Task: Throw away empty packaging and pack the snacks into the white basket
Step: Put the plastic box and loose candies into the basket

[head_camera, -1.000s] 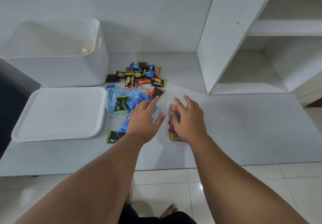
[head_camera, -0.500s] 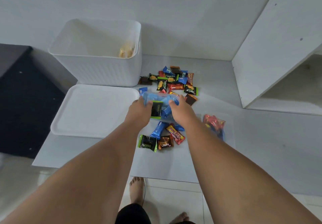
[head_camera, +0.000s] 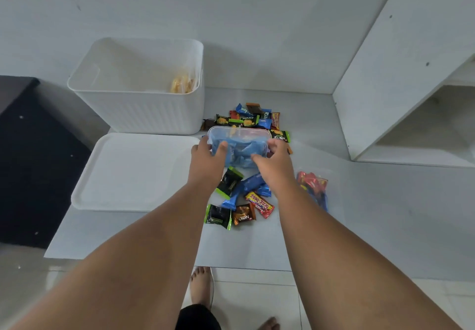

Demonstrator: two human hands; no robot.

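Tub (head_camera: 239,131) of packets (head_camera: 244,153) is held by left hand (head_camera: 207,164) and right hand (head_camera: 276,166).

Dark mat (head_camera: 38,162) L, white shelf unit (head_camera: 385,72) R.

One wide head-worn camera looks forward and steeply down, close above the low ledge (head_camera: 372,214), white basket (head_camera: 138,114) upper left.

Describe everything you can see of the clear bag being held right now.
The clear bag is thin, see-through plastic, crumpled, with blue wrappers inside. The left hand and right hand pinch its two sides, holding it over the loose snacks on the table, near the white basket.
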